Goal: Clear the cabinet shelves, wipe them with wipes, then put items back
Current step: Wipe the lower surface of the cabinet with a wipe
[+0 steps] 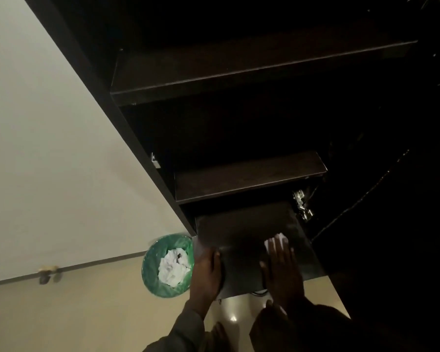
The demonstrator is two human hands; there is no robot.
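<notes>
On the lowest dark wooden cabinet shelf (pixel 241 232), the right hand (pixel 281 273) lies flat with fingers spread, pressing a crumpled white wipe (pixel 277 240) near the shelf's right edge. The left hand (pixel 207 270) grips the shelf's front left corner. Just left of that corner stands a round green-lined waste bin (pixel 150 265) holding crumpled white wipes.

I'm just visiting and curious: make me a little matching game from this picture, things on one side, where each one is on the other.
Things:
1. left hand
2. right hand
3. wipe
4. bin

Places:
A. on the floor, left of the cabinet, with crumpled white wipes inside
B. flat on top of the bottom shelf
C. gripping the bottom shelf's left front edge
D. peeking out from under the fingertips

Pairs: 1-C, 2-B, 3-D, 4-A
</notes>
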